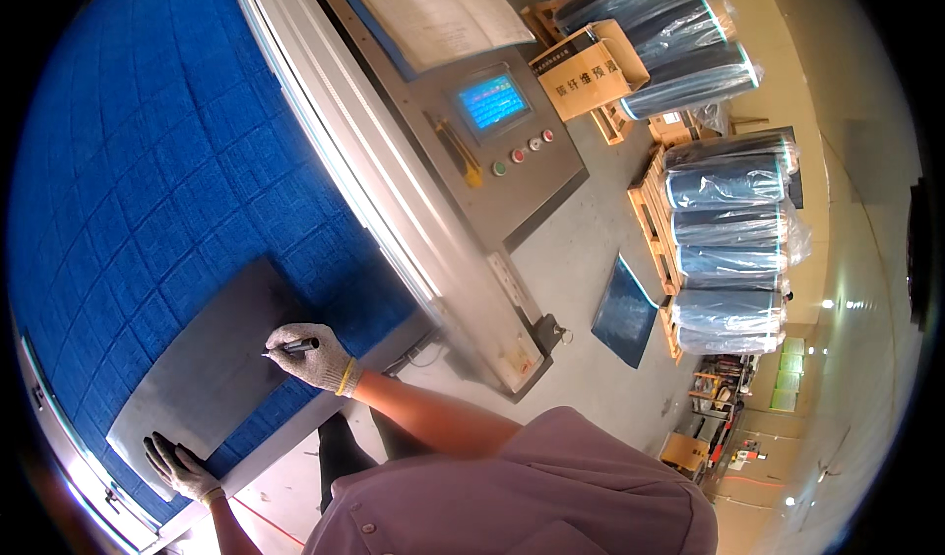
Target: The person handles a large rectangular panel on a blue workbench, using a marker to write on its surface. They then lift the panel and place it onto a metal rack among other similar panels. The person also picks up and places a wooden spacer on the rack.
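Observation:
A dark grey sheet [212, 358] lies flat on the blue padded table [148, 161]. My right hand [313, 356], in a knit glove, is closed around a dark marker pen [291, 346] whose tip touches the sheet's near edge. My left hand [177, 468], also gloved, presses flat with spread fingers on the sheet's lower corner.
A metal rail [384, 191] borders the table. Beside it stands a control panel [492, 132] with a small blue screen, coloured buttons and a yellow knife. An open notebook [438, 9] lies above. Wrapped dark rolls [728, 250] on pallets, a cardboard box [589, 71] and a dark sheet [623, 311] occupy the floor.

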The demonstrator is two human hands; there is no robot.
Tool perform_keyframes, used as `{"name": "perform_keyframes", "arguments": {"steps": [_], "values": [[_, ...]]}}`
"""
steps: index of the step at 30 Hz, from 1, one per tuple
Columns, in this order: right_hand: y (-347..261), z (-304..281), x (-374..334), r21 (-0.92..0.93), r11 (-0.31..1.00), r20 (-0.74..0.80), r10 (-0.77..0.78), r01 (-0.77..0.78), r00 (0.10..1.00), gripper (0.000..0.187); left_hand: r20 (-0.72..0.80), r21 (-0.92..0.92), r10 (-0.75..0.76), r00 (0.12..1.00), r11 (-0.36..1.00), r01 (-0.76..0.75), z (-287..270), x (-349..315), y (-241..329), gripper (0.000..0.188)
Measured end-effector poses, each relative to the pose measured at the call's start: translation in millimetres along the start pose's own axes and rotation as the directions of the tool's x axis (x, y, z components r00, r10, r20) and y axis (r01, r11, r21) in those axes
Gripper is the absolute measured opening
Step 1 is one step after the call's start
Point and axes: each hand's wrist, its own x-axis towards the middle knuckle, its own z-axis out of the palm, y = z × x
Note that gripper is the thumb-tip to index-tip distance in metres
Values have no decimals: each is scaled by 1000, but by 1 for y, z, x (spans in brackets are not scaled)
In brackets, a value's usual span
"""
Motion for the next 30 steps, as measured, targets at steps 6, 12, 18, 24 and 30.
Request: {"name": "perform_keyframes", "arguments": {"steps": [6,12,18,24,30], "values": [[-3,-5,3,-70,997,7,-25,26,1000,12,-3,-2,16,1000,1000,-16,-2,3,4,48],[-4,-5,4,-67,998,-4,-19,18,1000,12,-3,-2,16,1000,1000,-16,2,0,-1,48],[-2,-6,3,-91,995,1,-53,52,999,12,6,8,2,1000,1000,-2,0,2,2,48],[-2,-5,3,-57,998,2,-20,20,1000,12,8,19,-4,1000,1000,4,0,2,3,49],[-5,-5,4,-69,997,2,-17,17,1000,12,10,35,-3,1000,999,2,2,1,-1,49]]}}
